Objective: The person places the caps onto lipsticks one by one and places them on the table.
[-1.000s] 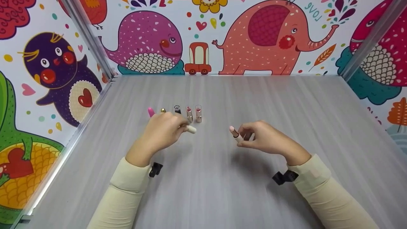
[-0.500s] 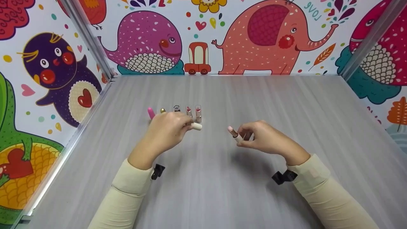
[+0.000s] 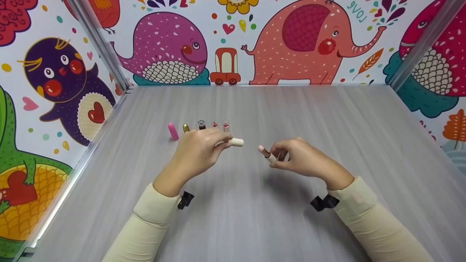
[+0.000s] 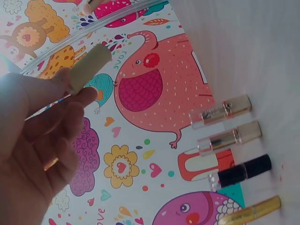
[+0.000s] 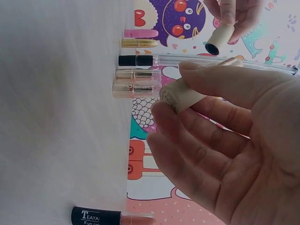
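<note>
My left hand (image 3: 199, 153) pinches a cream lipstick cap (image 3: 237, 142) between thumb and fingers. The cap points right, and its dark open end shows in the right wrist view. Opposite it, my right hand (image 3: 300, 156) grips an uncapped lipstick (image 3: 265, 151) by its cream base (image 5: 180, 96), with the pale pink tip tilted up and left towards the cap. A short gap separates cap and tip. Both hands are held above the table.
Behind my left hand stands a row of lipsticks: a pink one (image 3: 173, 131), a gold one (image 3: 186, 128), a black one (image 3: 201, 124) and two clear-capped ones (image 3: 226, 125). A black-based tube (image 5: 96, 215) appears low in the right wrist view. Cartoon-printed walls edge the grey table (image 3: 233, 225).
My left hand has moved right with the cap, narrowing the gap to the lipstick and uncovering more of the pink and gold ones. The right hand has hardly moved.
</note>
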Motion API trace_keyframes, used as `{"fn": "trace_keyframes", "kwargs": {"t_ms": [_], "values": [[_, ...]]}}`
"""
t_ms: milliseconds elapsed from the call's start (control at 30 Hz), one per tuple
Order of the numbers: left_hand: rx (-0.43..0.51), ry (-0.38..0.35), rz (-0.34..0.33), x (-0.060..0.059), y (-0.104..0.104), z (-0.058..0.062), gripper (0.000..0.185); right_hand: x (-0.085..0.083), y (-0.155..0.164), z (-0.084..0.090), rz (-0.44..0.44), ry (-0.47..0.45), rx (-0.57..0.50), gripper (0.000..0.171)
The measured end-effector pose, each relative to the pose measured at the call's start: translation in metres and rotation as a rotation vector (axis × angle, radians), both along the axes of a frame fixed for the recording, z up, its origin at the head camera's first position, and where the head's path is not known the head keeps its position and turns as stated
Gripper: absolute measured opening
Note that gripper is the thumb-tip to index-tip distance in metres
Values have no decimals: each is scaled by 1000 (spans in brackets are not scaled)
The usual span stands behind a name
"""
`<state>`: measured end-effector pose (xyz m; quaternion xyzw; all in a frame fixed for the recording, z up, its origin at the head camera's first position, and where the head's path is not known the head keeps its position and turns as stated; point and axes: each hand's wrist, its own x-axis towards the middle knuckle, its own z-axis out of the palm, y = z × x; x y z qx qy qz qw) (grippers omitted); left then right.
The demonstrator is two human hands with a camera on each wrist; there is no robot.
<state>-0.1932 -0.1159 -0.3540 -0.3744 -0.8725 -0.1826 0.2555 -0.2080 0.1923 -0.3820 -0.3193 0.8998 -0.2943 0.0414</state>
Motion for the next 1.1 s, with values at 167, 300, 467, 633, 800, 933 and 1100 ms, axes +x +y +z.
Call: {"fn": "trace_keyframes", "kwargs": {"t_ms": [167, 300, 467, 633, 800, 933, 1100], "values": [[18, -6, -23, 2, 5, 0, 15, 2, 0, 3, 17, 1, -25, 10], [28, 3, -25, 3, 6, 0, 15, 3, -1, 4, 19, -1, -27, 10], [56, -1, -60, 5, 8, -1, 14, 4, -2, 3, 18, 3, -17, 10], [72, -7, -83, 6, 11, -2, 13, 4, -4, 3, 29, 6, -15, 10], [74, -35, -93, 7, 14, -3, 12, 4, -4, 3, 35, 5, -9, 11], [73, -52, -92, 7, 16, -5, 11, 4, -4, 3, 43, 2, -8, 11], [76, -48, -93, 8, 17, -6, 11, 5, -3, 3, 53, 4, -15, 12]]}}
